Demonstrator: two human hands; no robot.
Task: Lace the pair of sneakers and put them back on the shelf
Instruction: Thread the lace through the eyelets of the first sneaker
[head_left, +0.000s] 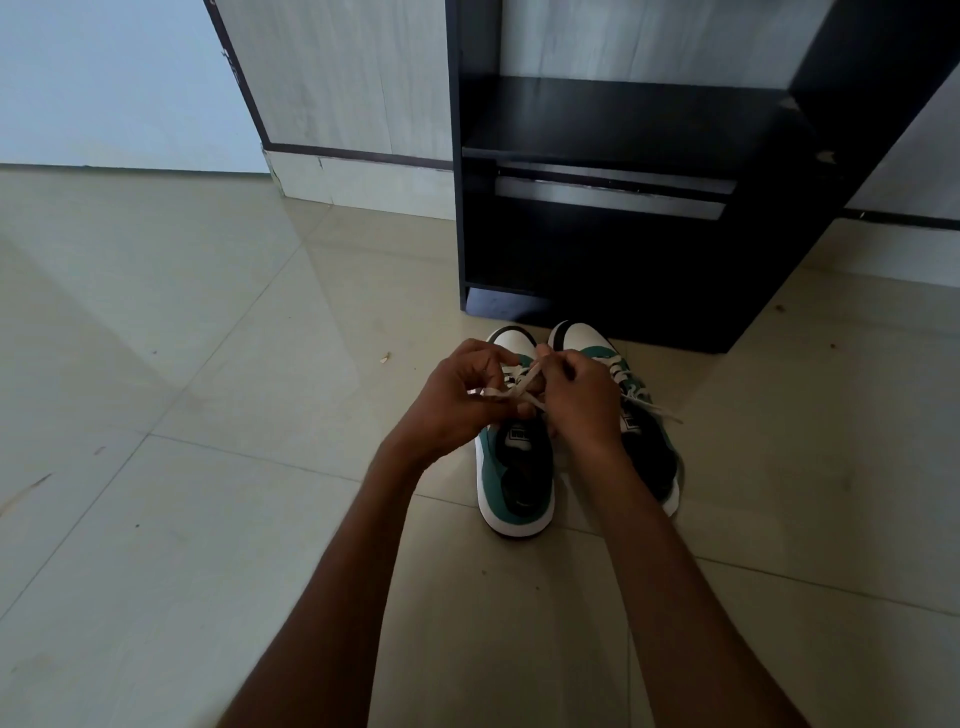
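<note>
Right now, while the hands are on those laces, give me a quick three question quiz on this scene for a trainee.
1. True or false: both sneakers already sit on the black shelf unit.
2. Which sneaker's white lace are the left hand and right hand working on: A, the left sneaker, or B, the right sneaker?
3. Fill in: the sneaker toes point toward the ____.

Key:
1. False; both stand on the tiled floor in front of it.
2. A.
3. Shelf.
</note>
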